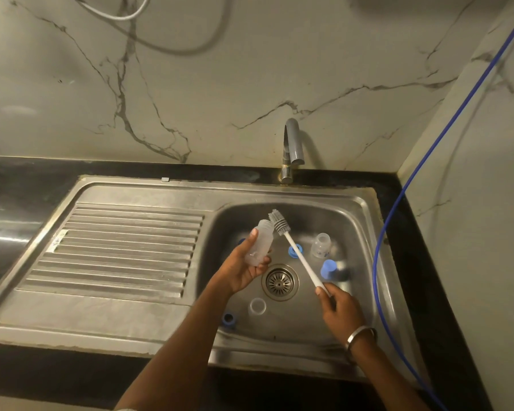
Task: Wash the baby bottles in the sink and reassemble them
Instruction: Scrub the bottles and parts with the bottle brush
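Head view, steel sink (365, 221) set in a black counter (27, 185), filling the lower half of the frame. Ribbed drainboard (125, 247) at left centre, bare. Basin at right centre holds loose parts around the drain strainer (280, 282): second clear bottle (321, 245) upright toward the right wall, blue cap (328, 269) just below it, blue ring (295, 251) behind the brush handle, clear cup-shaped piece (257, 306) and another blue ring (229, 318) near the lower left wall. Faucet (293, 149) at the back rim, no water visible. Blue hose (398, 200) runs down the right edge of the frame.

Left hand (244, 271), fingers wrapped around a clear bottle (260, 243), held tilted above the basin's left side, mouth up. Right hand (340, 310), fingers pinched on the end of a white-handled brush (297, 250); bristle head beside the bottle mouth, whether touching I cannot tell. Open room over the basin centre and the drainboard.
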A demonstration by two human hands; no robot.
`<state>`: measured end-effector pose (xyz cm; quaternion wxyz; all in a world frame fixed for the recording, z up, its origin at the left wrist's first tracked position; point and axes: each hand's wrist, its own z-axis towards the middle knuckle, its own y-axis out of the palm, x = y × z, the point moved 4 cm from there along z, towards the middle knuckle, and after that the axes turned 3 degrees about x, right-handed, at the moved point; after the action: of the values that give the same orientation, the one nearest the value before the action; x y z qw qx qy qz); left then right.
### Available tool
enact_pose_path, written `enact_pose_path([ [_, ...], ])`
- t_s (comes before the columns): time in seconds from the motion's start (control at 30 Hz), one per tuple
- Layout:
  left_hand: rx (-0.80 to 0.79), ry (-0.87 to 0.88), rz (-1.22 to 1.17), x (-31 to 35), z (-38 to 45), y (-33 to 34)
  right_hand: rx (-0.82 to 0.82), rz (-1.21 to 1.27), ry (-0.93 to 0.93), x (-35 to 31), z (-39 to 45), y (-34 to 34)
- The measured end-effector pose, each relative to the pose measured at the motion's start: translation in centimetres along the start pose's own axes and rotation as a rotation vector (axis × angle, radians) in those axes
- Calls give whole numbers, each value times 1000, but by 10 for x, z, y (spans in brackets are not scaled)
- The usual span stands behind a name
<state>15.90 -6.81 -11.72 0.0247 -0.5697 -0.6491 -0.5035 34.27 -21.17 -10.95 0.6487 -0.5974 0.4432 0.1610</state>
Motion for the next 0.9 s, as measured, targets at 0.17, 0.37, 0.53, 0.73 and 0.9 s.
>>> enact_pose_path([
  [0.17, 30, 16, -54, -1, 1, -1, -17, 12, -52, -3, 1, -2],
  [0.37, -3, 9, -69, 0, 3, -3, 27, 13, 17, 3, 1, -4],
  [0.53, 85, -13, -143, 0, 5, -7, -21, 2, -65, 0, -4, -5],
  [0.73, 131, -105, -138, -7, 5, -9, 14, -2, 20, 3, 1, -3],
  [0.9, 97, -55, -151, -5, 6, -12, -34, -2, -34, 6, -6, -2],
])
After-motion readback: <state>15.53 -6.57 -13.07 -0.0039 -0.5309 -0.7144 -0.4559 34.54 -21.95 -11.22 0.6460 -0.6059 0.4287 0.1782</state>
